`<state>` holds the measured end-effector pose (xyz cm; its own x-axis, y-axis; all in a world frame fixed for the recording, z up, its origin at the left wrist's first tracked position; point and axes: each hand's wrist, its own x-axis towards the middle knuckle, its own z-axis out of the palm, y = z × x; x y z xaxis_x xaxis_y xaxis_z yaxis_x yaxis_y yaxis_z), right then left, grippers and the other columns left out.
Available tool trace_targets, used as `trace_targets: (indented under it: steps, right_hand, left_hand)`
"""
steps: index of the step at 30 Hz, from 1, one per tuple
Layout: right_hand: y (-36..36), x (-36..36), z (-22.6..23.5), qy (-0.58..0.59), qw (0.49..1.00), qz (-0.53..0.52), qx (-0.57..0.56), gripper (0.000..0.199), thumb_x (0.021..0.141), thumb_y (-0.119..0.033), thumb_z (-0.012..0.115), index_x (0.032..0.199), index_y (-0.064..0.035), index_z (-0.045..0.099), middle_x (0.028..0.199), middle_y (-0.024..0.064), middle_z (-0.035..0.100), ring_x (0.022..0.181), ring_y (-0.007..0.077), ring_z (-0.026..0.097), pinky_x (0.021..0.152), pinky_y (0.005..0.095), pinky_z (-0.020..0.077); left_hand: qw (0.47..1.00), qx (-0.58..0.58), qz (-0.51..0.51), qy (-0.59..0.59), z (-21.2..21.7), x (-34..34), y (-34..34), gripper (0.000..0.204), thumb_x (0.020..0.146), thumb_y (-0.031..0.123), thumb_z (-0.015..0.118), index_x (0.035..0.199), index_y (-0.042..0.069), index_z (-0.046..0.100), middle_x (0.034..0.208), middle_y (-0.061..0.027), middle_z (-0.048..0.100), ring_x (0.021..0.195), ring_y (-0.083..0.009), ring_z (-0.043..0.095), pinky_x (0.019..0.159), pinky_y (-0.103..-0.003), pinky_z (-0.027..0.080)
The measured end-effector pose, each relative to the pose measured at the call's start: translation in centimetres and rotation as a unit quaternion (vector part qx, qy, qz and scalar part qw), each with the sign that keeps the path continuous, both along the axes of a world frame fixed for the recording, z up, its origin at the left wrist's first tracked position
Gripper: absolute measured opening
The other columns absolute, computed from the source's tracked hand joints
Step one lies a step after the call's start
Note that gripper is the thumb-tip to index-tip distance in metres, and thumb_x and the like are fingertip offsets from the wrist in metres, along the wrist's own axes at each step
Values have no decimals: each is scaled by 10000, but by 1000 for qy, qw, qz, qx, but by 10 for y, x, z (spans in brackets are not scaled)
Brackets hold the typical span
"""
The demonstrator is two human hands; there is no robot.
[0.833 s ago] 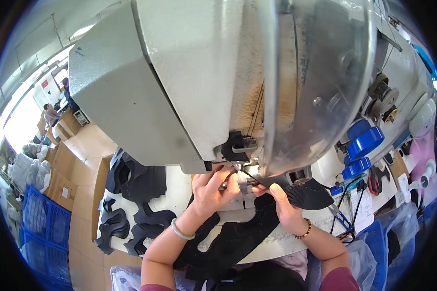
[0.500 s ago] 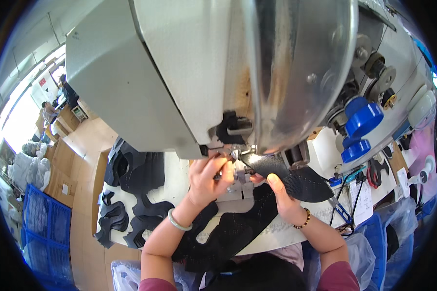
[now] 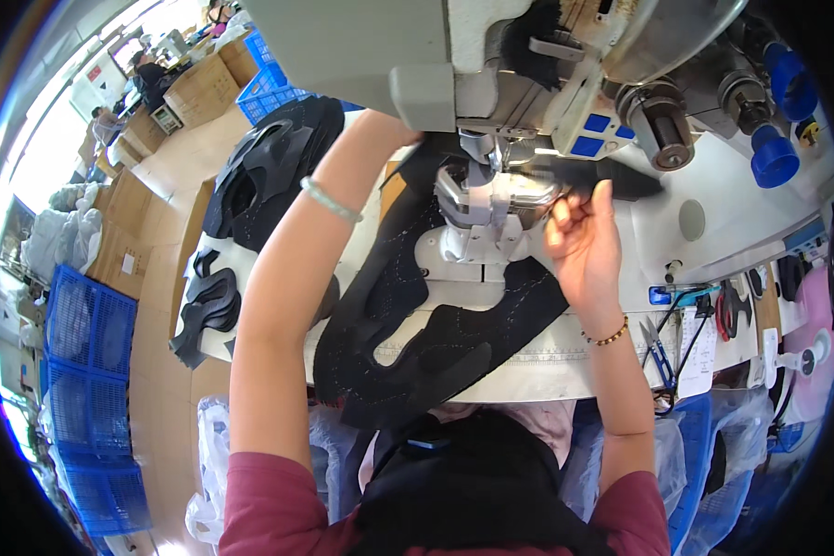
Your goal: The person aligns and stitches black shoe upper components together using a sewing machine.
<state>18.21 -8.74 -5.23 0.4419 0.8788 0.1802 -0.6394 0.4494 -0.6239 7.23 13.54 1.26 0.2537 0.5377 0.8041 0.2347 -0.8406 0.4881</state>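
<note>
A large black stitched shoe-upper piece [image 3: 408, 306] drapes over the white table edge and up around the metal post [image 3: 477, 213] of a grey sewing machine [image 3: 389, 46]. My right hand [image 3: 584, 236] pinches the piece's upper edge just right of the post, fingers closed on the material. My left arm, with a pale bracelet, reaches up under the machine head. My left hand [image 3: 385, 134] is mostly hidden behind that head, next to the piece's dark top edge, so its grip does not show.
A stack of black cut pieces [image 3: 269, 167] and smaller ones [image 3: 208, 306] lie on the table to the left. Blue crates [image 3: 88, 334] and cardboard boxes [image 3: 204, 88] stand further left. Blue thread snips [image 3: 658, 347] hang at the right table edge.
The view has dropped below the machine head. My left hand has moved from the needle area up behind the head, and the black piece now hangs lower over the table edge.
</note>
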Motion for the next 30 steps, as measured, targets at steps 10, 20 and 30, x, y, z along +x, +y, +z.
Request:
trace_targets:
  steps: [10,20,30]
  right_hand:
    - [-8,-59,-19,-359,799,418,-240,371,914,-232,540,1221,-37,468,1128,191,541,757,192,668,437,226,515]
    - [13,-128,-46,-316,865,275,-275,320,911,-178,538,1146,39,518,919,125,598,645,151,644,433,226,501]
    - [5,-100,50,-391,910,101,-89,103,891,-11,513,965,-3,584,664,-9,527,546,37,485,501,201,393]
  left_hand:
    - [987,-21,148,-54,75,-154,89,359,908,257,493,918,-94,568,806,-225,605,731,-330,549,706,-395,415]
    - [885,-278,313,204,-96,-248,155,476,815,388,608,810,-87,580,868,-305,611,807,-431,590,763,-462,438]
    - [959,220,97,149,-55,-179,-59,327,688,71,725,1003,119,652,1144,-128,487,1089,-300,501,922,-395,401]
